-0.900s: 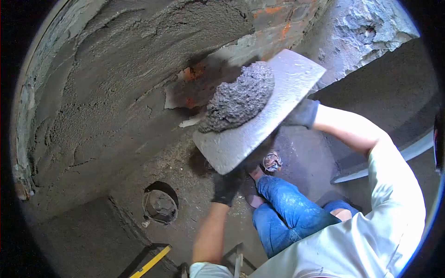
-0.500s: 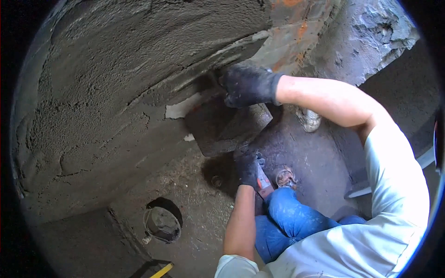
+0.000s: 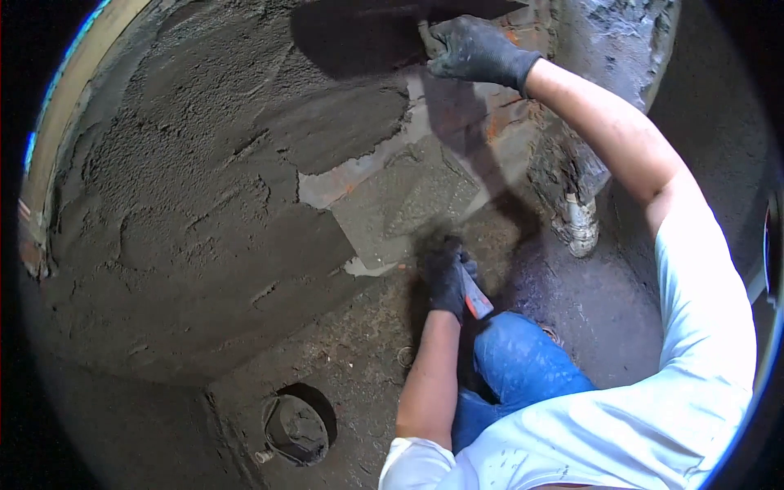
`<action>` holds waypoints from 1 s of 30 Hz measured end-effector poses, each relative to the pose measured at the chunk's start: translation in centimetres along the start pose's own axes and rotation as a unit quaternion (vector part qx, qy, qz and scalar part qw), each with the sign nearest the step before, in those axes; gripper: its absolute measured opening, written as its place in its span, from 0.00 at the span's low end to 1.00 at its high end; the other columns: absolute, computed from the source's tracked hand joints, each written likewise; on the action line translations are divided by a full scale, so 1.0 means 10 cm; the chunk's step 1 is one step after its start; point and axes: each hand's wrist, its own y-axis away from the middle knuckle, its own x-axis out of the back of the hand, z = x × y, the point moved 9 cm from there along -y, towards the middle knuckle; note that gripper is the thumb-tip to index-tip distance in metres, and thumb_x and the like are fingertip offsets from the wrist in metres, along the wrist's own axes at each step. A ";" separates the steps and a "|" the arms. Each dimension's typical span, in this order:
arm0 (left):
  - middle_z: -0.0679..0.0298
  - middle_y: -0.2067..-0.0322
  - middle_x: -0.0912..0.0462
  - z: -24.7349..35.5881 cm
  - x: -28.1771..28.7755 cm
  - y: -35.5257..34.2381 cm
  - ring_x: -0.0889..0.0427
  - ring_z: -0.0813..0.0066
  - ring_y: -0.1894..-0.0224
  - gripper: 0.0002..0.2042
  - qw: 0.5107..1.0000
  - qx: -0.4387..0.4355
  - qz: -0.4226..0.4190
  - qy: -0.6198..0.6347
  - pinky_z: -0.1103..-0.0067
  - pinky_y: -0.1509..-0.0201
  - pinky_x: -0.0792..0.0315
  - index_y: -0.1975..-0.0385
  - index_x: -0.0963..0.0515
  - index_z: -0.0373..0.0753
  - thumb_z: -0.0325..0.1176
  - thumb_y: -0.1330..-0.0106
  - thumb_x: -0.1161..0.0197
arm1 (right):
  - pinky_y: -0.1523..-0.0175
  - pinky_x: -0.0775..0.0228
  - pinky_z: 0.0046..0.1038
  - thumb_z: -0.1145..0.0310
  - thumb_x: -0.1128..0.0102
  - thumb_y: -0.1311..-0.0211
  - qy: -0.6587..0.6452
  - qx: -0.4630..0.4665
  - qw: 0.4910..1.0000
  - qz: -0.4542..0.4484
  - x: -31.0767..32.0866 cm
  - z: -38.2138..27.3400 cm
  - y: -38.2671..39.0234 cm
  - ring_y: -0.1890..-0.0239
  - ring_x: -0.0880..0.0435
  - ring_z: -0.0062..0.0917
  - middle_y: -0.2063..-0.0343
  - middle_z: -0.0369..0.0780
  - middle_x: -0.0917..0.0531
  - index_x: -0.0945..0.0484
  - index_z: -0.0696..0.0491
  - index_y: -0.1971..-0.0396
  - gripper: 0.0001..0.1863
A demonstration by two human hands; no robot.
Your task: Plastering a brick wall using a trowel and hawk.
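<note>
My right hand (image 3: 482,53), in a dark glove, is wrapped round the handle of a long, dark-bladed plastering trowel (image 3: 351,37) high against the wall. In my gloved left hand (image 3: 445,273) is the grip of a square hawk (image 3: 359,233), low in front of the wall. A heap of wet grey mortar (image 3: 433,192) lies on the hawk. A flat grey and red tool (image 3: 478,300) sticks out beside my left hand, toward my knee; its other end is hidden. Fresh mortar covers much of the wall (image 3: 196,171), with bare patches behind the hawk.
A round bucket (image 3: 296,430) with grey material inside stands on the floor at the lower left. A capped pipe stub (image 3: 580,227) rises near the right corner. Rough broken concrete (image 3: 625,41) shows at upper right, and a wooden strip (image 3: 77,82) edges the wall at left.
My right hand has gone up the wall with the trowel, away from the hawk. The pale bare patch beside the hawk shows more fully. The view has shifted.
</note>
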 end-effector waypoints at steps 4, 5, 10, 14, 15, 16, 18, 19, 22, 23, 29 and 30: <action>0.66 0.83 0.28 0.22 -0.11 0.18 0.30 0.71 0.87 0.06 0.999 -0.030 0.022 -0.035 0.76 0.85 0.35 0.76 0.28 0.42 0.36 0.41 0.43 | 0.46 0.33 0.42 0.56 0.53 0.44 0.137 0.048 0.976 -0.159 -0.22 -0.28 0.52 0.53 0.24 0.43 0.58 0.47 0.21 0.27 0.52 0.54 0.21; 0.66 0.83 0.28 0.29 -0.19 0.24 0.30 0.71 0.87 0.06 0.999 -0.031 0.017 -0.038 0.76 0.85 0.35 0.76 0.28 0.42 0.36 0.41 0.43 | 0.46 0.34 0.41 0.57 0.53 0.44 0.155 0.060 0.957 -0.238 -0.28 -0.44 0.75 0.52 0.23 0.42 0.58 0.47 0.21 0.27 0.54 0.54 0.21; 0.67 0.83 0.28 0.60 -0.12 0.32 0.29 0.73 0.84 0.05 0.974 -0.143 0.022 -0.174 0.76 0.83 0.35 0.74 0.28 0.40 0.33 0.41 0.43 | 0.64 0.29 0.42 0.61 0.48 0.58 -0.080 0.102 0.968 -0.214 -0.97 -0.96 1.47 0.71 0.19 0.44 0.78 0.52 0.20 0.20 0.59 0.80 0.16; 0.68 0.84 0.28 0.45 -0.17 0.70 0.30 0.75 0.85 0.06 0.991 -0.098 0.034 -0.081 0.77 0.84 0.37 0.75 0.28 0.41 0.34 0.41 0.42 | 0.63 0.29 0.43 0.59 0.47 0.56 -0.095 0.041 0.976 -0.190 -0.62 -0.72 1.91 0.71 0.19 0.44 0.77 0.51 0.20 0.20 0.58 0.78 0.16; 0.68 0.84 0.29 0.57 -0.06 0.76 0.31 0.76 0.85 0.06 0.984 -0.128 0.047 -0.114 0.78 0.84 0.38 0.75 0.28 0.41 0.34 0.41 0.42 | 0.62 0.29 0.43 0.59 0.47 0.55 -0.075 0.065 0.972 -0.213 -0.55 -0.82 2.01 0.71 0.19 0.45 0.77 0.51 0.20 0.20 0.58 0.77 0.16; 0.69 0.85 0.29 0.68 0.05 0.83 0.31 0.77 0.86 0.06 0.975 -0.156 0.062 -0.147 0.79 0.85 0.39 0.76 0.28 0.41 0.34 0.41 0.42 | 0.62 0.28 0.43 0.58 0.47 0.54 -0.055 0.088 0.966 -0.236 -0.54 -0.92 2.09 0.70 0.19 0.45 0.76 0.51 0.19 0.21 0.57 0.76 0.16; 0.69 0.85 0.30 0.67 0.11 0.97 0.32 0.78 0.87 0.05 0.991 -0.114 0.065 -0.038 0.79 0.85 0.39 0.77 0.27 0.41 0.32 0.42 0.41 | 0.63 0.28 0.43 0.58 0.47 0.54 -0.061 0.117 0.969 -0.210 -0.59 -1.02 2.13 0.71 0.19 0.46 0.76 0.51 0.19 0.21 0.57 0.75 0.16; 0.68 0.85 0.30 0.76 -0.01 1.13 0.31 0.78 0.86 0.05 0.983 -0.152 0.056 -0.084 0.79 0.85 0.38 0.77 0.27 0.40 0.32 0.42 0.42 | 0.64 0.28 0.44 0.58 0.47 0.53 -0.067 0.133 0.970 -0.193 -0.57 -1.04 2.12 0.71 0.19 0.46 0.76 0.51 0.19 0.21 0.57 0.75 0.16; 0.66 0.84 0.27 0.74 -0.01 1.37 0.28 0.77 0.85 0.06 0.943 -0.262 0.053 -0.199 0.77 0.83 0.35 0.76 0.26 0.37 0.32 0.42 0.41 | 0.57 0.28 0.41 0.61 0.47 0.55 -0.125 0.097 0.974 -0.165 -0.54 -1.25 1.89 0.64 0.19 0.45 0.71 0.51 0.19 0.20 0.60 0.72 0.17; 0.66 0.84 0.27 0.91 0.02 1.57 0.28 0.77 0.85 0.07 0.844 -0.463 0.084 -0.257 0.78 0.84 0.34 0.76 0.26 0.37 0.32 0.43 0.41 | 0.58 0.27 0.40 0.61 0.47 0.56 -0.080 0.101 0.973 -0.193 -0.58 -1.42 1.84 0.66 0.19 0.45 0.72 0.52 0.19 0.20 0.59 0.73 0.17; 0.66 0.86 0.29 0.71 0.55 1.33 0.30 0.78 0.88 0.08 0.971 -0.187 0.067 -0.135 0.78 0.86 0.35 0.80 0.30 0.41 0.32 0.46 0.38 | 0.62 0.26 0.41 0.64 0.51 0.54 -0.089 0.113 0.965 -0.218 -0.87 -1.76 1.72 0.68 0.18 0.44 0.74 0.53 0.20 0.20 0.60 0.73 0.16; 0.66 0.86 0.29 0.84 0.61 1.33 0.30 0.78 0.88 0.08 0.970 -0.193 0.063 -0.132 0.78 0.86 0.35 0.80 0.30 0.41 0.32 0.46 0.38 | 0.62 0.26 0.42 0.65 0.52 0.52 -0.039 0.125 0.963 -0.236 -0.78 -1.68 1.80 0.67 0.19 0.44 0.73 0.54 0.20 0.21 0.61 0.72 0.16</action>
